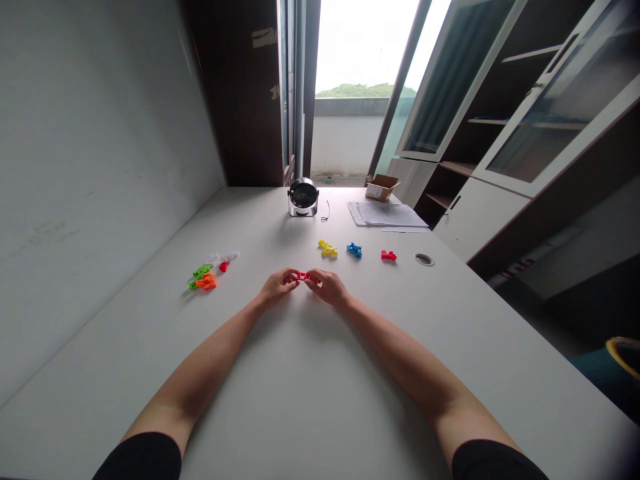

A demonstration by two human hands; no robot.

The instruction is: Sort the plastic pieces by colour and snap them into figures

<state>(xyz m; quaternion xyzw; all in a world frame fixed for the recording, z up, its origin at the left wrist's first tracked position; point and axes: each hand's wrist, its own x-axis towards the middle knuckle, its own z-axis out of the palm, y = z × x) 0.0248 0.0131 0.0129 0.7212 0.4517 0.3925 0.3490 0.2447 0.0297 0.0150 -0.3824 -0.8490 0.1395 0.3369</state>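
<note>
A small red piece [301,276] is pinched at the middle of the counter [310,387] by the fingers of the left hand [278,287] and right hand [326,287]; three pieces [355,251] are laid out beyond it, and a mixed pile [205,279] is left near the left edge.

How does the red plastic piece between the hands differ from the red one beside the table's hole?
The held red plastic piece is pinched by the left hand and right hand; the loose red plastic piece lies untouched. The held piece is nearer the person, the loose piece farther right. Both are red.
</note>
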